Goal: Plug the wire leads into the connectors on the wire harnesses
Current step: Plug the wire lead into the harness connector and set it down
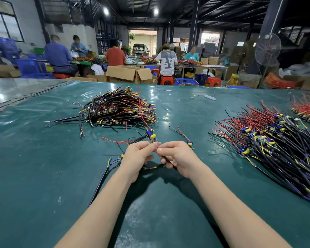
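While piles [118, 108] flank (apart), left hand [136, 156] pinches connector [151, 136].

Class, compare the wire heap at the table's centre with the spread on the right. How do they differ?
The centre heap of black-sheathed wires is a compact mound; the right spread of red and black wires is larger. The heap shows less red; the spread's red leads fan out together. Both carry blue-and-yellow parts on the green table cover.

Dim hall, two bright ceiling lamps [106, 10], white glare on the glossy green surface [43, 158], soft forearm shadows, wide-angle bending at edges
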The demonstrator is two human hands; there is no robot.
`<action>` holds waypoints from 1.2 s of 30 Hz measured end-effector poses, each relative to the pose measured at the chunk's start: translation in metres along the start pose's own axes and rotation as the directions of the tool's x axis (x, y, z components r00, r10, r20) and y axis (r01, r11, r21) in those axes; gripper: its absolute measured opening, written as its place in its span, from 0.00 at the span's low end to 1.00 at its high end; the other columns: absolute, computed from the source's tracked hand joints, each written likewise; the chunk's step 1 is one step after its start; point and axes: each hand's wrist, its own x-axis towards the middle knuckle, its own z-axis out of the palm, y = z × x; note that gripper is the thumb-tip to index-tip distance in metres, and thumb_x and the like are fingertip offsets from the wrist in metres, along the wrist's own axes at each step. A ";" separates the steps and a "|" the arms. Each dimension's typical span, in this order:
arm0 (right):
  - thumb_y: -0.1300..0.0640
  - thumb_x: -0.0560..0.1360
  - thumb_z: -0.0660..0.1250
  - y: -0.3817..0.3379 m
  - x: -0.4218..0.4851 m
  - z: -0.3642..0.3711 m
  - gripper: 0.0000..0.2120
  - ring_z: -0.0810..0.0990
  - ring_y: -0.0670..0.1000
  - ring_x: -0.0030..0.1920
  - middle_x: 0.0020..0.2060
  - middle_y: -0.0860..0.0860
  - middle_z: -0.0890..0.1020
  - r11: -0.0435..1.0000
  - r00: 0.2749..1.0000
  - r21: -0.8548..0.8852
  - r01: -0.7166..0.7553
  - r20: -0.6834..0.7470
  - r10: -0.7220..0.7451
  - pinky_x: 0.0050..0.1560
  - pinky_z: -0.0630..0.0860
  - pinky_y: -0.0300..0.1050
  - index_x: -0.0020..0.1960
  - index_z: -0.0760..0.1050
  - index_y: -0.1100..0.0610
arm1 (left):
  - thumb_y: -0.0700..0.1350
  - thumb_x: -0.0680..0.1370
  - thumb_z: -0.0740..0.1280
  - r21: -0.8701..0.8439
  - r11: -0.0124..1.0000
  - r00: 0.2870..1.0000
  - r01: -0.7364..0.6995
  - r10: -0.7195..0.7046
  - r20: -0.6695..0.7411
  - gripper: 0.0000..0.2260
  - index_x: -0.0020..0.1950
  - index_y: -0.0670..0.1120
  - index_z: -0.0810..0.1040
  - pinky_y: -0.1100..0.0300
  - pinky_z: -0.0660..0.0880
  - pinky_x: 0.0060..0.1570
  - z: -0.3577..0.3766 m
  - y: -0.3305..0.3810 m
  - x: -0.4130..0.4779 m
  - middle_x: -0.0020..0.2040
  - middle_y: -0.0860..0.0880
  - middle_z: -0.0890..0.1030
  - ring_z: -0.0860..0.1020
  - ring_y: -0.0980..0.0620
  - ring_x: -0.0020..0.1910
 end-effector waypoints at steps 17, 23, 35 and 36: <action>0.68 0.78 0.58 -0.001 -0.003 0.014 0.10 0.69 0.43 0.18 0.28 0.53 0.71 0.993 0.994 -0.078 0.088 0.076 -0.083 0.17 0.61 0.31 0.41 0.73 0.59 | 0.37 0.79 0.60 -0.421 0.905 0.969 -0.064 -0.045 -0.242 0.10 0.40 0.40 0.77 0.67 0.76 0.31 0.007 0.005 0.005 0.30 0.51 0.82 0.80 0.57 0.30; 0.67 0.74 0.60 0.001 0.007 0.024 0.14 0.64 0.42 0.15 0.25 0.51 0.72 0.902 0.964 -0.406 0.146 -0.146 -0.222 0.17 0.58 0.31 0.33 0.74 0.55 | 0.41 0.79 0.60 -0.581 0.813 0.967 0.032 -0.172 -0.188 0.11 0.39 0.43 0.77 0.67 0.77 0.35 0.007 0.009 0.004 0.29 0.52 0.82 0.81 0.61 0.30; 0.61 0.76 0.63 0.003 0.003 0.024 0.14 0.65 0.42 0.16 0.20 0.47 0.71 0.954 0.996 -0.288 0.084 -0.001 -0.087 0.18 0.56 0.30 0.32 0.73 0.58 | 0.37 0.77 0.64 -0.573 0.807 0.871 -0.144 -0.172 -0.461 0.09 0.37 0.41 0.75 0.68 0.76 0.26 -0.002 0.011 0.010 0.25 0.52 0.79 0.77 0.61 0.24; 0.61 0.76 0.63 0.002 0.003 0.024 0.14 0.64 0.42 0.16 0.18 0.46 0.71 0.970 0.999 -0.239 0.051 0.005 -0.051 0.18 0.55 0.29 0.32 0.73 0.58 | 0.36 0.77 0.64 -0.539 0.825 0.863 -0.170 -0.139 -0.485 0.09 0.36 0.41 0.75 0.68 0.76 0.26 -0.001 0.012 0.009 0.23 0.53 0.78 0.76 0.61 0.23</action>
